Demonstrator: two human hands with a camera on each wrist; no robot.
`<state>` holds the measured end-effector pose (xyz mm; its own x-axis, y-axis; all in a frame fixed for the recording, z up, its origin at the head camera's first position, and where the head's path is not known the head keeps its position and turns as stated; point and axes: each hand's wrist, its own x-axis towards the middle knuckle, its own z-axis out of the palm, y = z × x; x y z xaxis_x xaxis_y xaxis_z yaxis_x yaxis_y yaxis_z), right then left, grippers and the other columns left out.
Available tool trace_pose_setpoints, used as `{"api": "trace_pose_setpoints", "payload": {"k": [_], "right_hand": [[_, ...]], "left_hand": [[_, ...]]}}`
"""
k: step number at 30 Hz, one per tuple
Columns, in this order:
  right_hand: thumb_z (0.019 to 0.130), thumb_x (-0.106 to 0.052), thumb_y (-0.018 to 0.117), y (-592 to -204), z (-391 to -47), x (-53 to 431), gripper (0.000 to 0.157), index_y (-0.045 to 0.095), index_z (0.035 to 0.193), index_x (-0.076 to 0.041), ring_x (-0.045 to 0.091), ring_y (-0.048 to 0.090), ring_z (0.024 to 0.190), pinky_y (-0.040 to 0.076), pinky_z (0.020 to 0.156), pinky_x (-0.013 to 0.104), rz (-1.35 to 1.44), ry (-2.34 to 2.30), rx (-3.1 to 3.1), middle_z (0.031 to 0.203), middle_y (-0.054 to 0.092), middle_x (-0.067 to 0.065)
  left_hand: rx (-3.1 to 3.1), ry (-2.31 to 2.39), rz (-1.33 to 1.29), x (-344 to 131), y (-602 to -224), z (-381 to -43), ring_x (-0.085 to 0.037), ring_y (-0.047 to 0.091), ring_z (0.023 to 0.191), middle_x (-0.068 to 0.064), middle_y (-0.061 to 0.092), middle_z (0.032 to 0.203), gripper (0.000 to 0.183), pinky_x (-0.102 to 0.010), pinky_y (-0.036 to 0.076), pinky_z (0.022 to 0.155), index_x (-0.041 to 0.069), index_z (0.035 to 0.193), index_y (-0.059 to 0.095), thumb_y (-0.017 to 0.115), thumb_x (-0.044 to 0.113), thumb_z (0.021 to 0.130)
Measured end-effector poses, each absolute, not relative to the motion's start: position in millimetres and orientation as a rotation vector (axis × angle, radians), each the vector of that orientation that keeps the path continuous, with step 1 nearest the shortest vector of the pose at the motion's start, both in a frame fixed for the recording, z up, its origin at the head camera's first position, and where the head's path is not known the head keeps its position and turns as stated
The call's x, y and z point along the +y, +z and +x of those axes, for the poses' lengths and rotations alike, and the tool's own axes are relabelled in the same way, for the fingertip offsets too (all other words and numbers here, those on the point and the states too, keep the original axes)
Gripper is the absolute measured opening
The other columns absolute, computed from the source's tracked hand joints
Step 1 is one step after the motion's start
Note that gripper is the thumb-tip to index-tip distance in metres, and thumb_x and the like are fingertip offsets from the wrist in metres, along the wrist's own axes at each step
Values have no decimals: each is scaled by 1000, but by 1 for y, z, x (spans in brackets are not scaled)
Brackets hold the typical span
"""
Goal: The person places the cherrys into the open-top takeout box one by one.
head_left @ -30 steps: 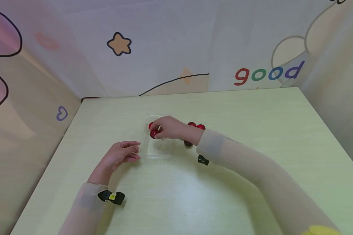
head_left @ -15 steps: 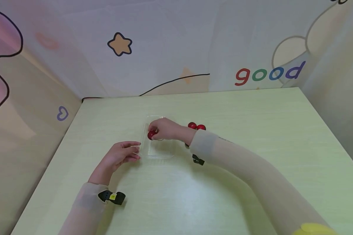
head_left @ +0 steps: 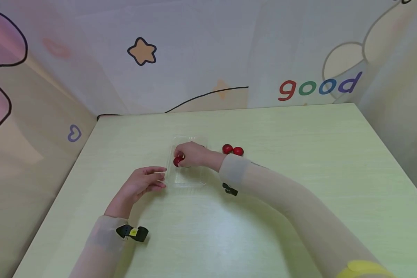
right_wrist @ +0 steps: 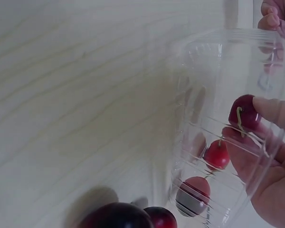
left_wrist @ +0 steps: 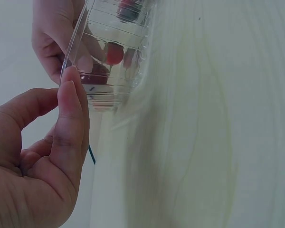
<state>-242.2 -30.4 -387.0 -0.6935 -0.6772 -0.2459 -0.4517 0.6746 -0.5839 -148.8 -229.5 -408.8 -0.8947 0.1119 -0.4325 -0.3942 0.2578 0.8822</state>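
In the head view my right hand [head_left: 194, 154] reaches over a clear plastic box [head_left: 189, 181], a dark red cherry [head_left: 178, 161] pinched between thumb and fingers. The right wrist view shows this cherry's green stem [right_wrist: 239, 118] inside the box walls. Deeper in the box lie a brighter red cherry [right_wrist: 216, 155] and a two-tone one [right_wrist: 193, 195]. My left hand [head_left: 146, 182] is by the box's left side, fingers extended and spread a little. From the left wrist, its fingertips [left_wrist: 70, 88] appear right at the box rim.
Two red cherries [head_left: 227, 148] sit on the pale wooden table [head_left: 299, 185] right of the box. A dark cherry [right_wrist: 116, 217] shows outside the box in the right wrist view. A printed cloth backdrop [head_left: 201, 50] stands behind the table.
My right hand has moved slightly left and lower over the box, carrying the cherry. Its sleeve now covers the dark cherry seen on the table earlier. My left hand stays put.
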Motion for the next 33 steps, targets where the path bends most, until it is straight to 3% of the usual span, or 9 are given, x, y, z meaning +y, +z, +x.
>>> {"api": "trace_pose_setpoints", "payload": {"k": [21,33], "right_hand": [[99,-15,67,-396,-249,-39,31,65,129,-5,24,59,114,51,107,36,-853,-617,2479,128,67,12],[98,-12,68,-396,-251,-41,33,65,130,-4,23,59,110,51,106,34,-854,-590,2523,127,68,14]], "left_hand": [[2115,1689,-258,-232,-410,-148,-3,70,72,1,69,92,46,-17,61,72,-11,147,45,52,10,106],[2120,1696,-253,-232,-411,-149,-3,70,72,1,68,92,46,-17,61,72,-11,147,45,52,9,105]]}}
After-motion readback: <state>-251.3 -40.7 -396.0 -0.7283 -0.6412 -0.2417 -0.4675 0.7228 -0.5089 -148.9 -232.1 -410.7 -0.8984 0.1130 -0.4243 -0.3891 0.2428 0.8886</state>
